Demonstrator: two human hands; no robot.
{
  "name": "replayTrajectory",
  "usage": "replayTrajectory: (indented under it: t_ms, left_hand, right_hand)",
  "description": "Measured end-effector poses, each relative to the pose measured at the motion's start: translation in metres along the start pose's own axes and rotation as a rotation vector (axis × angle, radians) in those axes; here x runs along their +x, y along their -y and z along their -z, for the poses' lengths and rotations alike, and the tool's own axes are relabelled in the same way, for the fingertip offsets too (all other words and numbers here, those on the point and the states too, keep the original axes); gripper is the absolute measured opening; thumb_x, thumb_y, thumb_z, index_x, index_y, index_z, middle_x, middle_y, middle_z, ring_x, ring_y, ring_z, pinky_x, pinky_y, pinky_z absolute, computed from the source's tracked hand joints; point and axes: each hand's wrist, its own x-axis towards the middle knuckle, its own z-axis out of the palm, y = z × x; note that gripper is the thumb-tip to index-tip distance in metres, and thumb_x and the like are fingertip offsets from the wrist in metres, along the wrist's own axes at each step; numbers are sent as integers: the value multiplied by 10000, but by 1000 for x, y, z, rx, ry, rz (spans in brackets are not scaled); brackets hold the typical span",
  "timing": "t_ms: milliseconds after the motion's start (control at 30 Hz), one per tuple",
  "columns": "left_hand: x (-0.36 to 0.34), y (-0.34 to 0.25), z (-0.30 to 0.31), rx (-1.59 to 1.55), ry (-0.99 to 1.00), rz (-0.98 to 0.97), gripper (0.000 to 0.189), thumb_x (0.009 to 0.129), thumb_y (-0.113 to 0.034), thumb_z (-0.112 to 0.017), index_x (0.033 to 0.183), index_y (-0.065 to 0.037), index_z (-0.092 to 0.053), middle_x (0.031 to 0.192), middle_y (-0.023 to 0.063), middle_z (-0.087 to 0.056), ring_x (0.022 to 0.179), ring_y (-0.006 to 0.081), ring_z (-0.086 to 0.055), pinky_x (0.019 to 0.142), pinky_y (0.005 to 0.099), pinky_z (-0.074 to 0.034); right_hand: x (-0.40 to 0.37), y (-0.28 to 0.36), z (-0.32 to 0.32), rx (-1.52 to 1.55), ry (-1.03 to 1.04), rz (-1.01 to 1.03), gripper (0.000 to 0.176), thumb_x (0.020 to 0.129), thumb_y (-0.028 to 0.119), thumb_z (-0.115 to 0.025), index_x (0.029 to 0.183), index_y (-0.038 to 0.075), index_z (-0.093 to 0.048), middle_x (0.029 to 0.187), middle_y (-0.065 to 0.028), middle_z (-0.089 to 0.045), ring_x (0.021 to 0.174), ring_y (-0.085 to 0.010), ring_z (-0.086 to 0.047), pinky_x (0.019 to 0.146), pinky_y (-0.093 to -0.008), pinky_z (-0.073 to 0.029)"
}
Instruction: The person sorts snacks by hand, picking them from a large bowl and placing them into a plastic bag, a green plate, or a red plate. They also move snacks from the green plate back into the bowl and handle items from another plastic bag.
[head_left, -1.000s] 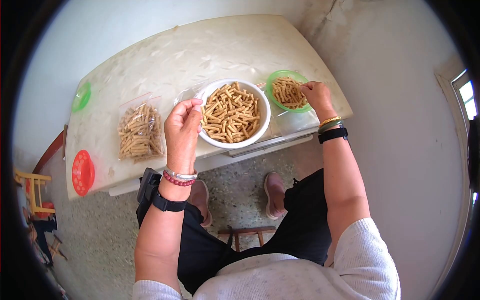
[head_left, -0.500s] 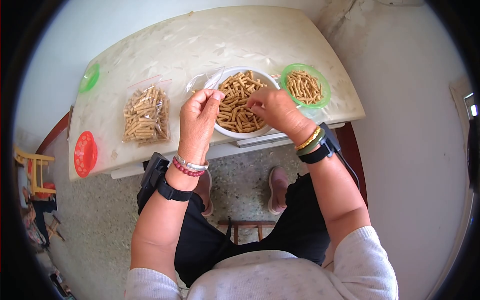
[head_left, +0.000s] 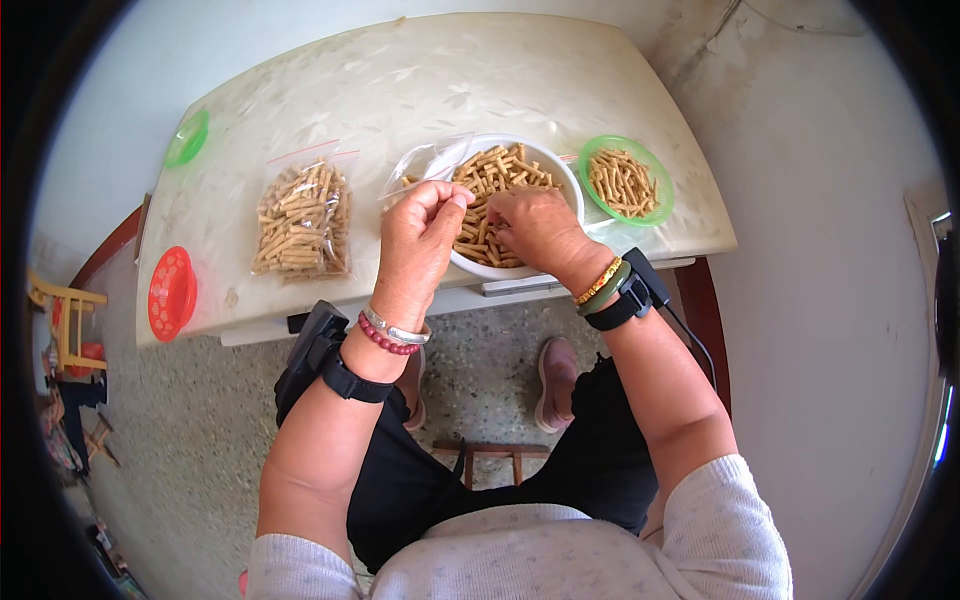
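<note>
A white bowl [head_left: 572,185] full of short tan snack sticks [head_left: 490,172] stands at the table's near side. My left hand [head_left: 425,222] is at the bowl's left rim, thumb and finger pinched on the edge of a clear plastic bag [head_left: 425,162]. A few sticks show in that bag, which lies partly behind the hand. Over the sticks on the bowl's right side is my right hand [head_left: 540,228], its fingers curled downward. Whatever those fingers hold is hidden. Left of my hands lies a filled zip bag [head_left: 305,218] of the same sticks.
A green basket [head_left: 661,200] with more sticks sits right of the bowl. At the table's left are a red dish [head_left: 172,293] and a green dish [head_left: 187,138]. A wall [head_left: 810,250] rises on the right. A wooden stool [head_left: 75,320] stands on the floor at far left.
My right hand has moved left and its fingers have curled closer over the sticks. My left hand has shifted slightly right, still pinching the bag. The view has shifted a little.
</note>
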Motion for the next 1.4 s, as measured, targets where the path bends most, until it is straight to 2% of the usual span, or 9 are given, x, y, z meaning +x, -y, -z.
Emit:
replayTrajectory:
  t_ms: [67, 300, 833, 933, 1000, 1033, 1100, 1200, 1400]
  left_hand:
    - [0, 2, -2, 30, 28, -51, 111, 927, -102, -533, 915, -32, -619, 632, -81, -443, 530, 1, -354, 468, 158, -286]
    - [0, 3, -7, 42, 32, -5, 111, 926, -107, -538, 908, -34, -619, 624, -78, -446, 519, 3, -361, 461, 157, -289]
    - [2, 5, -9, 52, 11, 5, 111, 923, -106, -540, 910, -27, -619, 622, -71, -459, 513, 5, -373, 458, 159, -303]
    - [2, 5, -7, 55, 12, 12, 109, 923, -105, -541, 922, -28, -619, 635, -69, -467, 522, 5, -378, 463, 159, -307]
    - [2, 6, -5, 57, 9, 14, 109, 922, -104, -541, 934, -28, -618, 646, -67, -474, 529, 5, -382, 467, 160, -310]
    - [2, 7, -6, 35, 24, 32, 109, 921, -100, -541, 958, -28, -614, 668, -60, -492, 538, 7, -387, 474, 159, -318]
    - [1, 8, -7, 13, 39, 49, 115, 919, -96, -540, 982, -28, -609, 690, -54, -509, 547, 9, -393, 481, 159, -327]
    - [0, 10, -10, 63, -19, 66, 161, 933, -136, -538, 1036, -29, -598, 748, -30, -556, 566, 14, -419, 493, 156, -345]
    - [-4, 2, -5, -58, 214, 194, 258, 957, -240, -523, 1066, -18, -594, 783, -9, -592, 581, 22, -464, 493, 153, -355]
  right_hand:
    - [-1, 2, 2, -24, 7, 3, 153, 724, 120, -647, 863, 81, -597, 818, -106, -631, 851, -303, -611, 775, -407, -465]
    - [-4, 10, 1, -82, -2, 20, 86, 789, 95, -546, 843, 74, -609, 813, -126, -660, 804, -284, -647, 749, -405, -477]
    - [-1, 5, -1, 17, -7, -3, 45, 776, 126, -588, 777, 97, -623, 772, -118, -657, 785, -292, -642, 713, -405, -492]
    - [1, -4, 1, 220, -129, -71, 102, 752, 71, -610, 851, 76, -631, 779, -119, -641, 752, -263, -626, 703, -356, -491]
    - [3, -6, 13, 568, -114, -239, 136, 798, 48, -602, 928, 63, -641, 811, -51, -641, 758, -152, -597, 743, -279, -474]
    - [2, -6, 18, 566, -112, -237, 136, 798, 48, -602, 928, 63, -641, 811, -51, -641, 758, -152, -597, 743, -279, -474]
    - [1, -8, 27, 1220, -71, -316, 155, 843, 35, -588, 991, 42, -633, 877, 15, -609, 809, -77, -538, 781, -222, -440]
    - [-4, -4, 36, 1415, -69, -297, 143, 859, 21, -586, 998, 30, -619, 919, 18, -599, 826, -74, -532, 777, -219, -435]
    - [-5, -8, 30, 1642, -58, -176, 171, 874, 12, -592, 1042, 39, -613, 939, 7, -601, 801, -68, -514, 751, -215, -428]
